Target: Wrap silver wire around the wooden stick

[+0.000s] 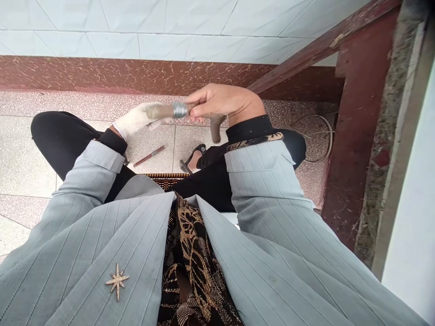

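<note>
A brown wooden stick is held level in front of me, away from my body. A band of silver wire is wrapped around its middle. My left hand, in a white knitted glove, is closed at the stick's left end; its fingers are partly hidden behind the wood. Bare and bent at the wrist, my right hand pinches the stick just right of the wire. Below that palm a curved brown wooden end hangs down; whether it belongs to the same stick is hidden by the hand.
On the tiled floor lies a thin reddish-brown stick with a wrapped part. A woven seat edge shows between my legs. A pale cable coils at right, beside a dark red wooden frame. Ahead stands a tiled wall.
</note>
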A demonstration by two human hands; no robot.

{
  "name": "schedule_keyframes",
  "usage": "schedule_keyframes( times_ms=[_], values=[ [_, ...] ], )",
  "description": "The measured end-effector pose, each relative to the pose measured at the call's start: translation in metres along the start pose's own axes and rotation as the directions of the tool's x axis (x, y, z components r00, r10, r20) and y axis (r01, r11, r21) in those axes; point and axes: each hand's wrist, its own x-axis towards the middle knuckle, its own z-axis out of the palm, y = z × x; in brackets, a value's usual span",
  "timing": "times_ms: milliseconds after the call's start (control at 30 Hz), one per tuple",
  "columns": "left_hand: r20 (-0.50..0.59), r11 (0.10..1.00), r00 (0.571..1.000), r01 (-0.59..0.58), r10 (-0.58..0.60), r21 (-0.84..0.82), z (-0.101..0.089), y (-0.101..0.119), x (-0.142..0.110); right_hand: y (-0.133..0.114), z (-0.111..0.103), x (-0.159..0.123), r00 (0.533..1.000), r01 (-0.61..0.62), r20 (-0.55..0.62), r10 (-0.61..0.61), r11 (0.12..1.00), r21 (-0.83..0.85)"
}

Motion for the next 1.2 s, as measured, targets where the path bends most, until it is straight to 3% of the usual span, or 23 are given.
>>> schedule_keyframes(
  times_ms=[100, 167, 267, 433, 500, 600, 667, 767, 933, 1033, 1133, 1200],
  values=[
    [0.027, 0.997, 1.0, -0.009, 0.011, -0.072, 0.009, -0.002, -0.001, -0.005, 0.002, -0.004, 0.966, 0.098, -0.242, -0.088, 0.995, 0.029],
    [0.056, 0.999, 0.998, 0.014, -0.012, -0.048, 0.016, -0.001, 0.0, -0.004, 0.003, 0.001, 0.951, 0.076, -0.299, -0.083, 0.996, -0.035],
    [0.07, 0.996, 0.997, 0.032, -0.038, 0.087, 0.022, 0.004, 0.003, 0.002, 0.005, 0.013, 0.95, -0.023, -0.31, -0.018, 0.992, -0.126],
    [0.031, 0.95, 0.998, 0.041, -0.054, 0.311, 0.02, 0.009, 0.004, 0.005, 0.013, 0.025, 0.855, -0.285, -0.498, 0.145, 0.933, -0.218],
    [0.022, 0.945, 0.998, 0.054, -0.064, 0.324, 0.018, 0.008, 0.005, 0.003, 0.015, 0.027, 0.873, -0.364, -0.449, 0.19, 0.865, -0.344],
    [0.036, 0.947, 0.997, 0.048, -0.062, 0.316, 0.014, 0.005, 0.005, 0.003, 0.013, 0.028, 0.92, -0.391, -0.224, 0.321, 0.773, -0.5],
    [0.074, 0.952, 0.995, 0.039, -0.065, 0.305, 0.012, 0.004, 0.005, 0.004, 0.012, 0.027, 0.908, -0.393, -0.067, 0.414, 0.784, -0.48],
    [0.111, 0.96, 0.99, 0.059, -0.093, 0.274, 0.009, 0.004, 0.004, 0.006, 0.01, 0.025, 0.894, -0.397, 0.062, 0.443, 0.85, -0.346],
    [0.076, 0.982, 0.994, 0.068, -0.082, 0.178, 0.006, 0.001, 0.004, 0.008, 0.005, 0.018, 0.918, -0.288, 0.205, 0.339, 0.926, -0.243],
    [0.06, 0.996, 0.995, 0.076, -0.079, 0.048, 0.006, -0.005, 0.005, 0.009, -0.001, 0.013, 0.941, -0.188, 0.262, 0.215, 0.975, -0.122],
    [0.023, 0.996, 0.999, 0.024, -0.022, -0.083, 0.006, -0.011, 0.005, 0.011, -0.006, 0.006, 0.968, -0.044, 0.249, 0.035, 0.998, 0.033],
    [0.069, 0.992, 0.996, -0.056, 0.064, -0.117, 0.007, -0.013, 0.004, 0.012, -0.007, 0.003, 0.982, 0.081, 0.159, -0.104, 0.986, 0.145]
  ],
)
